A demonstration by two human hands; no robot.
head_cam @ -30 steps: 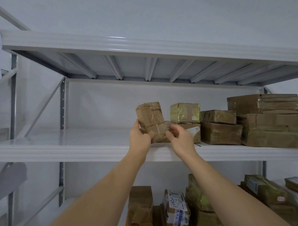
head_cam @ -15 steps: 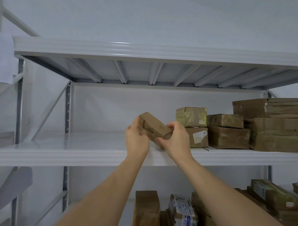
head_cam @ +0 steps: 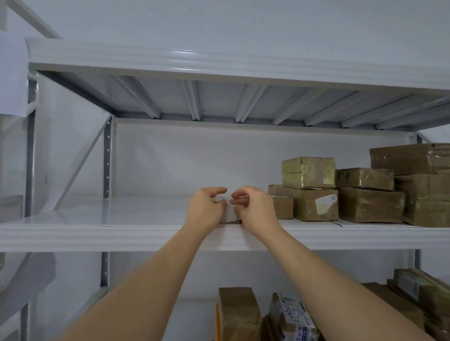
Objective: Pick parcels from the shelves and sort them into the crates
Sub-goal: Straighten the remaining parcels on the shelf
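I see my left hand [head_cam: 204, 208] and right hand [head_cam: 255, 210] both holding a small parcel [head_cam: 229, 214] in a closed grip at the shelf's [head_cam: 113, 227] front edge; stacked boxes [head_cam: 318, 202] sit at three o'clock.

Open shelf to the left, parcels crowding the right

The white metal shelf [head_cam: 113, 217] lies bare leftward to the grey perforated upright [head_cam: 107, 162]; rightward, stacked brown taped cardboard parcels [head_cam: 346, 196] block the way, and the ribbed white upper shelf [head_cam: 223, 67] caps the room overhead.
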